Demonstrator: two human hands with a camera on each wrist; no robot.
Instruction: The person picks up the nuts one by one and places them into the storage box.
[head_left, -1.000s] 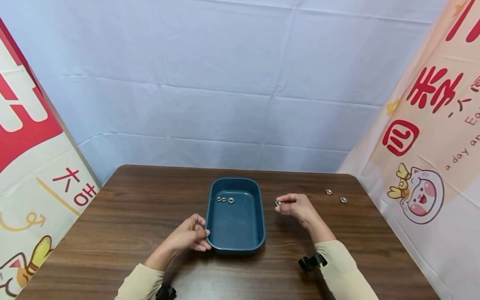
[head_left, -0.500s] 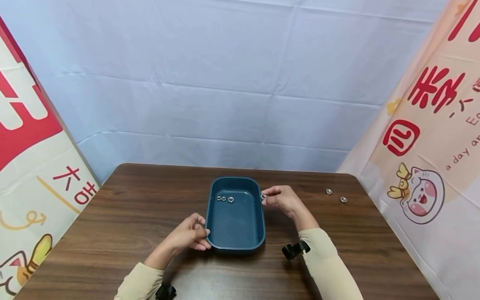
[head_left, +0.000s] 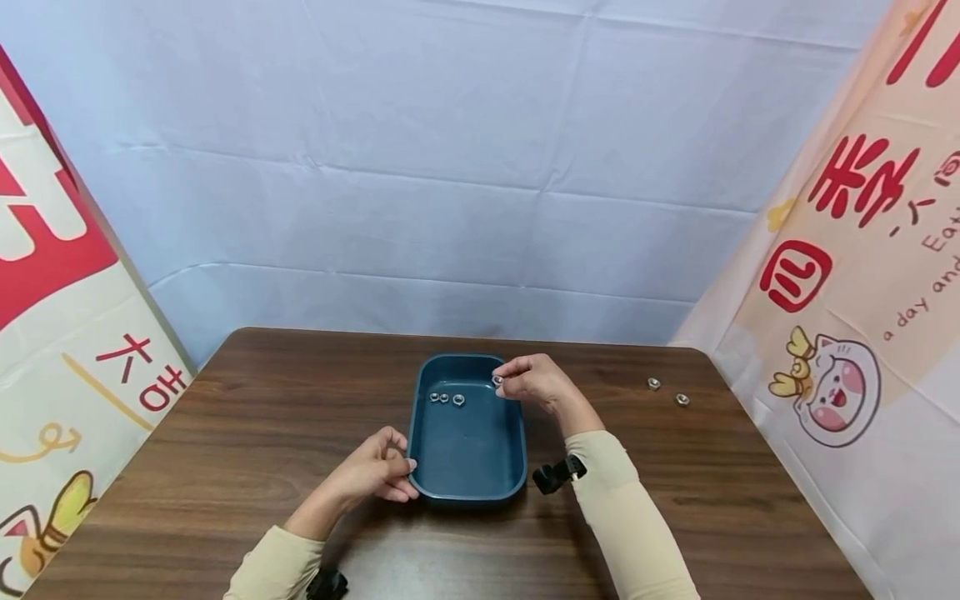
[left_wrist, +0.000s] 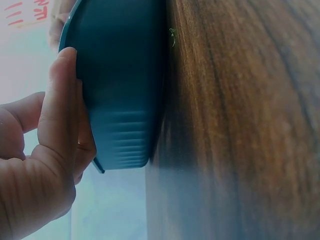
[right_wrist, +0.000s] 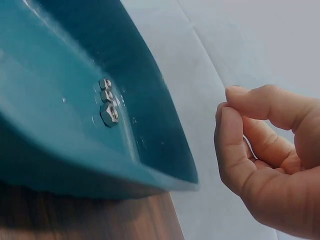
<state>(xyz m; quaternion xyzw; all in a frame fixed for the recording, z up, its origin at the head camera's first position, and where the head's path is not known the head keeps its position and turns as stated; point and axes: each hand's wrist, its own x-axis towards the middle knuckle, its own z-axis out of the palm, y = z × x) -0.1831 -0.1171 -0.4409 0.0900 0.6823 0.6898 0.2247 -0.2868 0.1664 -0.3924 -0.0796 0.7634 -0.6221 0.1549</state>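
Observation:
A dark blue-green rectangular tray (head_left: 468,498) stands on the table. My left hand (head_left: 375,471) grips its near left rim, thumb at the edge and the other fingers low along the outer wall; a finger (left_wrist: 59,100) meets the rim in the left wrist view. My right hand (head_left: 538,385) pinches a metal hex nut (head_left: 497,381) between thumb and fingertips above the tray's far right corner. From the right wrist, the right hand (right_wrist: 275,150) hides that nut. Inside the tray, two smaller nuts (right_wrist: 106,95) and one larger nut (right_wrist: 109,115) lie in a row.
Two more nuts, one farther back (head_left: 654,383) and one nearer the edge (head_left: 682,399), lie on the wooden table (head_left: 300,400) at the right. A pale cloth (head_left: 420,167) hangs behind the table, with printed banners on both sides.
My right hand has moved left with the nut, from beside the tray to over its far right corner. The left hand stays at the rim.

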